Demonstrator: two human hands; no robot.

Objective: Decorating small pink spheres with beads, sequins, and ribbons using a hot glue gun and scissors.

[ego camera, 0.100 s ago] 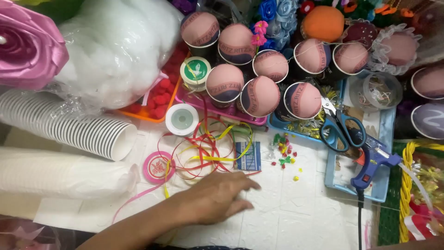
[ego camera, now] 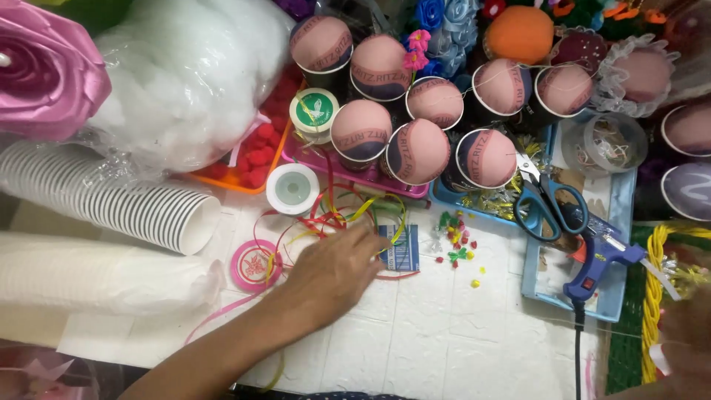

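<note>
Eight paper cups capped with pink fabric domes point(ego camera: 360, 126) crowd the tray area, with three more at the right edge. Two sideways stacks of cups lie at left: one dark-rimmed stack point(ego camera: 111, 198) and one plain white stack point(ego camera: 96, 275). One pair of blue-handled scissors point(ego camera: 546, 201), one blue glue gun point(ego camera: 596, 263), one white spool point(ego camera: 292, 188), one pink spool point(ego camera: 254, 266), one small blue packet point(ego camera: 401, 250) and one large pink fabric rose point(ego camera: 44, 70) complete the count.

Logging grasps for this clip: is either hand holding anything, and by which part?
The left hand lies spread on the loose ribbon tangle, fingertips by the blue packet; no closed grip shows. The right hand is blurred, so its hold cannot be told.
</note>
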